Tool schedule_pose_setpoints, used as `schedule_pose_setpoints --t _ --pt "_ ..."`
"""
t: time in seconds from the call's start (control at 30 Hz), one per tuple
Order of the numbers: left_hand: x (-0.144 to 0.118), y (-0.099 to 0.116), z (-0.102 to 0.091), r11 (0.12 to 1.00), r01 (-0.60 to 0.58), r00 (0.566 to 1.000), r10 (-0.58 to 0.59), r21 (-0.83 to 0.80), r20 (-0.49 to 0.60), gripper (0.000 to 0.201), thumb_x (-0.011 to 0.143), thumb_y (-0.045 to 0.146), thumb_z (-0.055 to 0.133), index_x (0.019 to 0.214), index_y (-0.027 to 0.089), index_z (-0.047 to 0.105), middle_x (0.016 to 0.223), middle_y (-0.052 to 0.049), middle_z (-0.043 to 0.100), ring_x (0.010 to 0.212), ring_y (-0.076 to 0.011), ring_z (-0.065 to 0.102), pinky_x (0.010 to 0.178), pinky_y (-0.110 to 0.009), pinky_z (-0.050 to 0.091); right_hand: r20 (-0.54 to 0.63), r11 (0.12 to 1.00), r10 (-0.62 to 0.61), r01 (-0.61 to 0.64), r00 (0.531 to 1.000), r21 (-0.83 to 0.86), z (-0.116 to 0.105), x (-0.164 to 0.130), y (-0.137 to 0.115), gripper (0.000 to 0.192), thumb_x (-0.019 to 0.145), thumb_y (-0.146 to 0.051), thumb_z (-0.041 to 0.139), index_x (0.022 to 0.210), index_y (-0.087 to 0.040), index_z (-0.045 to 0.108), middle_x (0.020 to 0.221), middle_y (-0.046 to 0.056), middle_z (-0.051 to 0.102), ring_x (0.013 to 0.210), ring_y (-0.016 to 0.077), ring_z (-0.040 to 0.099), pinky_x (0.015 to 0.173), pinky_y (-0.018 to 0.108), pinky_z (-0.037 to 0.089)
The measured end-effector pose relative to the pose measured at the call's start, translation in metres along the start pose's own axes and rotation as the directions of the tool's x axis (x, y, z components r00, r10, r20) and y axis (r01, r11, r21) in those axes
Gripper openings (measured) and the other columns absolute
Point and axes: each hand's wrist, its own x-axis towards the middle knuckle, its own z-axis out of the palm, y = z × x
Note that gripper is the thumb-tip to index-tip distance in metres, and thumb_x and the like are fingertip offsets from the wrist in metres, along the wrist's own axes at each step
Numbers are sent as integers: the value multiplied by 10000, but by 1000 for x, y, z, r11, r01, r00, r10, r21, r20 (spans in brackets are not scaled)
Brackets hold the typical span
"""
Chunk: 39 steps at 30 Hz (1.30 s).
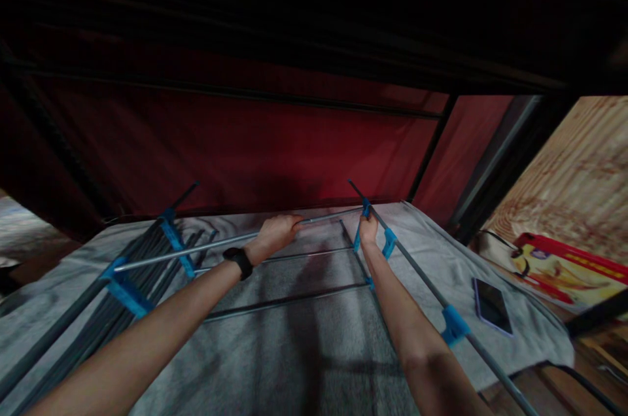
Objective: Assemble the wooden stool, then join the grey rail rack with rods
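My left hand (275, 234), with a black watch (239, 261) on its wrist, is closed around a thin metal tube (216, 244). That tube runs across the frame from a blue plastic connector (125, 288) at left to another blue connector (366, 208) at the far right corner. The fingers of my right hand (368, 231) are wrapped around this far right connector, partly hiding it. A long side tube (422, 272) passes through it and carries more blue connectors, one of them a near right connector (454, 326). Lower crossbars (294, 300) lie beneath my hands.
Several loose dark tubes (142, 265) are bundled at left on the grey cloth (333, 344). A phone (492, 306) lies at right, near a red and yellow box (569, 272). Dark red fabric (275, 148) on a black frame stands behind, with a dark overhang above.
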Motion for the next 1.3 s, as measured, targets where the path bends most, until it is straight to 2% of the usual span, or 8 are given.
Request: schedule_pose_setpoints --t 0.13,0.37,0.57,0.77,1.07,1.3 --pt "2 -2 0 1000 -13 1000 13 9 5 375 1002 368 409 1267 271 656 1206 -78 725 1074 -246 681 895 -330 500 -46 997 -61 59 997 -55 -1 2 5 305 739 -173 550 1014 -191 679 1138 66 719 1229 172 565 1068 305 409" --pt "7 -5 -8 998 -49 999 49 47 0 398 1009 371 388 1280 255 656 1221 -90 719 1069 -260 687 886 -332 503 -42 987 -113 107 993 -124 -8 7 14 288 742 -174 581 1003 -201 699 1134 49 726 1140 169 622 1094 338 384" --pt "8 -7 -7 997 -58 998 58 45 -12 408 1007 383 388 1273 246 665 1209 -102 723 1057 -284 690 870 -353 513 -43 976 -139 130 989 -177 -8 8 15 235 756 -191 586 962 -208 698 1072 43 744 1121 169 637 1074 330 404" --pt "13 -13 -4 998 -52 998 53 37 -34 391 1003 370 415 1292 261 655 1233 -79 715 1081 -253 674 910 -322 491 -43 958 -157 142 987 -247 -8 6 15 213 786 -227 575 956 -207 702 1072 77 751 1115 202 651 1061 355 422" --pt "19 -18 0 999 -39 999 39 11 -19 406 1005 321 409 1321 224 645 1302 -96 680 1153 -273 645 998 -371 468 -17 915 -197 178 980 -363 -6 6 17 339 814 -276 511 1067 -143 693 1202 163 708 1207 270 608 1101 414 389" --pt "28 -29 10 999 -33 999 33 -32 -2 433 1009 350 386 1345 218 627 1315 -111 670 1166 -282 639 1000 -380 462 14 886 -211 198 977 -420 -7 7 20 368 840 -293 467 1091 -129 680 1165 180 717 1178 276 629 1074 423 421"
